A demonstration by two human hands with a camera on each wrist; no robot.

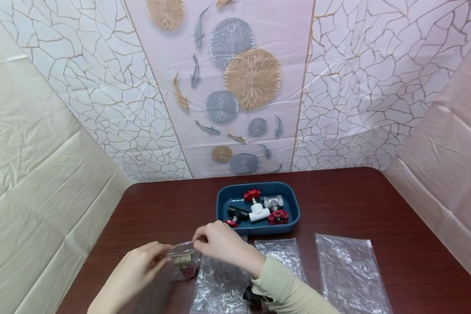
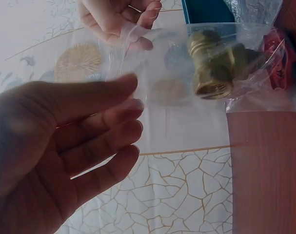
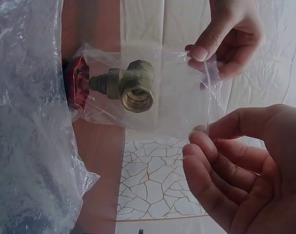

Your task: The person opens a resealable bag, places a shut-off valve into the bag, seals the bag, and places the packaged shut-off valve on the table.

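Clear plastic zip bag, pinched at its top edge between thumb and curled fingers of the left hand and of the right hand. Holding a brass valve inside, red handle downward; cannot tell whether resting on the brown table or lifted. Just left of a flat plastic bag and nearer than the blue tray with three more valves in it.

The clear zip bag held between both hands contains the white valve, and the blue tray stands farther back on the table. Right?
No: the clear zip bag holds a brass-coloured valve with a red handle, as the right wrist view shows, not the white valve. The left hand and right hand do hold the bag, and the blue tray does stand farther back on the table.
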